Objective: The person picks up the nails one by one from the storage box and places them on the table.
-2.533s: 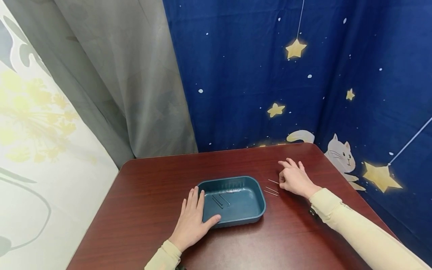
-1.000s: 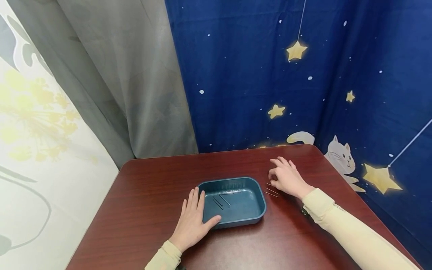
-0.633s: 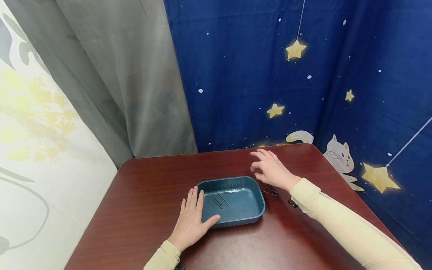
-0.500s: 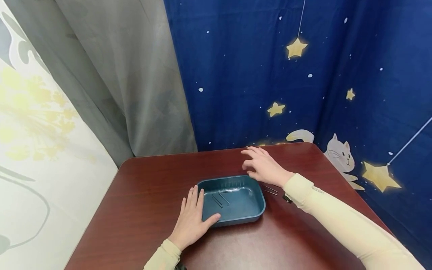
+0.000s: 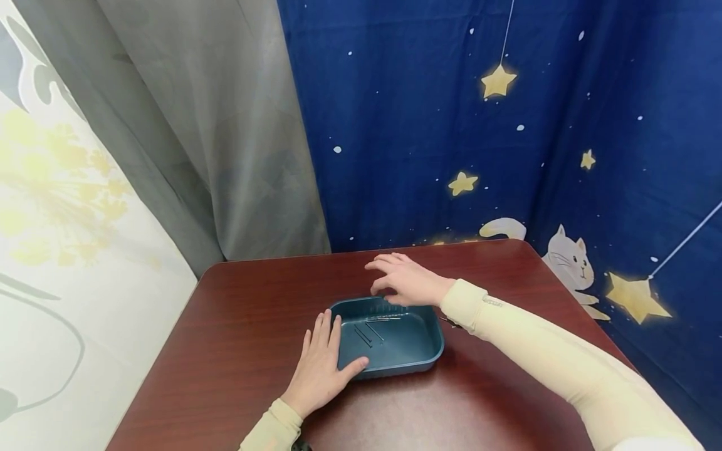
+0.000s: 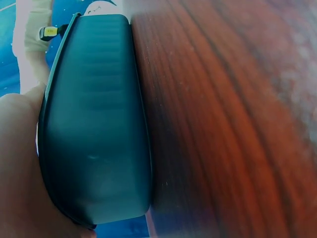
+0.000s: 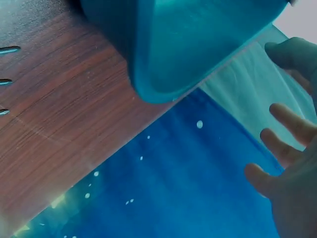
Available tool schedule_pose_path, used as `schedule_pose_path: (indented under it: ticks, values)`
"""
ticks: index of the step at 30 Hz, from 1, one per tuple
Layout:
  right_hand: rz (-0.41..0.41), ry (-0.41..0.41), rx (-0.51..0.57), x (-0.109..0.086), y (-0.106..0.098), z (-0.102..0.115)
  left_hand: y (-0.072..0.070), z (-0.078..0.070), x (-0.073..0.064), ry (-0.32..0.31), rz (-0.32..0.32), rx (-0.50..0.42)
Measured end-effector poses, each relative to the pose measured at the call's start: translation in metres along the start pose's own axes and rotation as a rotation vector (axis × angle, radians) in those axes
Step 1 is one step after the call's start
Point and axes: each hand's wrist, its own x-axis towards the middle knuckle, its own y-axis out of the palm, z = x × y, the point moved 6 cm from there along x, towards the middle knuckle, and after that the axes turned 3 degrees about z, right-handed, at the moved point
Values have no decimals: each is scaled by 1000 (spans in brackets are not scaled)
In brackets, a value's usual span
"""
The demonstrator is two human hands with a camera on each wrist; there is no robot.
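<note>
A dark teal rectangular tray [image 5: 403, 368] sits on the table with several thin, nail-like metal pins [image 5: 375, 332] lying inside. My left hand [image 5: 320, 376] rests along its left rim, fingers straight and thumb spread over the near rim. In the left wrist view the tray's ribbed side wall [image 6: 94, 114] fills the middle. My right hand [image 5: 410, 280] hovers above the far rim, index finger bent and other fingers spread. The right wrist view shows those spread fingers [image 7: 283, 148], but the thumb tip is mostly hidden and I cannot tell whether a pin is pinched there.
Three more metal pins [image 7: 7, 50] lie on the table right of the tray, mostly behind my right sleeve in the head view. The dark red wooden table [image 5: 254, 326] ends in front of a grey curtain [image 5: 259, 188] and a blue starry curtain [image 5: 395, 156].
My right hand has moved left from the pins on the table to above the tray's far rim. My left hand and the tray have stayed in place.
</note>
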Motion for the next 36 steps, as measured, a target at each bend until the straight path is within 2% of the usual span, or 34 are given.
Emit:
schedule_pose_path:
  ticks: [6,12,22,30,36]
  values:
    - [92,-86,-19,19,17,18,-1,1,1,5,1,2]
    - [148,-161,-85,34,35,33,-2,2,0,15,5,13]
    - [247,-179,-122,43,58,43,-2,2,-1,-1,4,11]
    - [270,-159,-147,45,68,45,-4,-1,-2,7,-12,22]
    - [230,-173,-143,47,71,43,-3,0,-2,-1,1,13]
